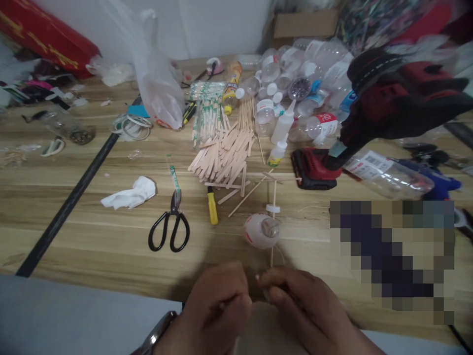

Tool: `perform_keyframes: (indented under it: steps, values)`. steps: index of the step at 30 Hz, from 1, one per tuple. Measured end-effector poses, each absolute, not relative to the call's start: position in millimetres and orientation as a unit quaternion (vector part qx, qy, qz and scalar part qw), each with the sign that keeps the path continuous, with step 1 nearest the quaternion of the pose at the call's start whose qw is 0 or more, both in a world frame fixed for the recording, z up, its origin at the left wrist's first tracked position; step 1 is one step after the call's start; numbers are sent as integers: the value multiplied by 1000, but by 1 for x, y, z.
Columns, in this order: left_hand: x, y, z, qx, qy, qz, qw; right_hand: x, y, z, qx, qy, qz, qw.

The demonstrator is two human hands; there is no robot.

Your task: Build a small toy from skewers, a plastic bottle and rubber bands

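My left hand (218, 305), with a watch (158, 333) at its wrist, is closed with the fingers curled in; whatever it may hold is hidden. My right hand (310, 305) pinches something small and pale, too small to name. Both hands are close together at the table's front edge. Just beyond them a clear plastic bottle (258, 231) lies on its side. Beside it runs a thin wooden stick (274, 195) with a white ring-like piece (273, 208) on it. Black-handled scissors (173, 222) and a yellow-handled screwdriver (212, 208) lie to the left.
Beyond the bottle spreads a pile of flat wooden sticks (221, 158). Two white squeeze bottles (284, 123) stand behind, near many clear plastic bottles (314, 59). A red and black power tool (391, 98) stands at right. A crumpled tissue (131, 193) and a dark bar (70, 202) lie left.
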State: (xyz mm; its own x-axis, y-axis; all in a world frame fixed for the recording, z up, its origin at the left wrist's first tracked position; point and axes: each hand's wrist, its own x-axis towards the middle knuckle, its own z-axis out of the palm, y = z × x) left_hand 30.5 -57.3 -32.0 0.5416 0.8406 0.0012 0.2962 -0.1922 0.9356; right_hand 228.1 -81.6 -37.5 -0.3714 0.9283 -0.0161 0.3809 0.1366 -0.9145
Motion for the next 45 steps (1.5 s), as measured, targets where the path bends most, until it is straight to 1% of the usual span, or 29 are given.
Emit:
perform_keyframes:
  steps: [3,7,12,16,19,21,23,25,26,29,32,36,42,45]
  values:
    - [32,-55,-24,698,353,309,541,227,-76,-35,-439,-687,501,291]
    - [31,-62,-27,688,342,309,560,222,-73,-36,-431,-686,503,302]
    - [29,-66,-32,692,334,286,572,217,-74,-39,-387,-706,494,329]
    - [26,-69,-32,687,339,290,574,216,-77,-41,-421,-679,501,332]
    - [24,-71,-34,671,349,316,572,217,-81,-43,-447,-632,529,348]
    - [25,-72,-36,632,355,353,592,217,-81,-46,-462,-581,563,363]
    - [28,-71,-40,546,380,370,649,216,-81,-49,-476,-505,608,386]
    - [32,-70,-43,457,418,337,709,214,-80,-54,-479,-411,660,407]
    - [34,-68,-44,439,435,309,723,213,-79,-56,-476,-368,684,413]
    - [41,-64,-44,493,459,259,692,210,-77,-61,-458,-293,730,414]
    - [46,-60,-44,546,463,268,645,209,-77,-62,-442,-277,754,400]
    - [49,-57,-46,560,484,294,605,208,-76,-61,-432,-261,772,388]
    - [50,-58,-48,573,463,296,608,207,-76,-65,-428,-248,780,383]
    - [51,-58,-52,535,450,342,628,208,-76,-65,-405,-238,781,412]
